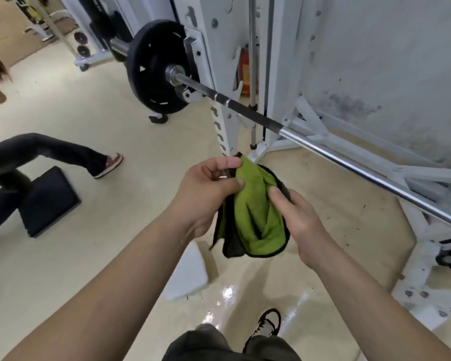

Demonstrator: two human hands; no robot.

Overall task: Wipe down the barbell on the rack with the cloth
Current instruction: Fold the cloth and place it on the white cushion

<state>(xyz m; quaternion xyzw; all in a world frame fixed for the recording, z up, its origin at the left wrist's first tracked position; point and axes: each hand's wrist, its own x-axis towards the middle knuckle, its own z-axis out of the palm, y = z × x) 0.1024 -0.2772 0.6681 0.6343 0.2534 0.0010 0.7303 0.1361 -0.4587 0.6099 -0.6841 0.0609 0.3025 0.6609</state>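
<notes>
Gripping a green cloth [255, 212] by its edges, left hand [206, 194], right hand [294, 220], barbell [323, 152] racked beyond, apart.

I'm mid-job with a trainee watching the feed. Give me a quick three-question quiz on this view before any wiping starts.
1. True or false: the green cloth is touching the barbell.
2. Which hand holds the cloth? A) left hand only B) right hand only C) both
3. What is loaded on the barbell's far end, beside the white rack?

Key: 1 false, the cloth is held apart from the bar. 2 C. 3 a black weight plate.
</notes>
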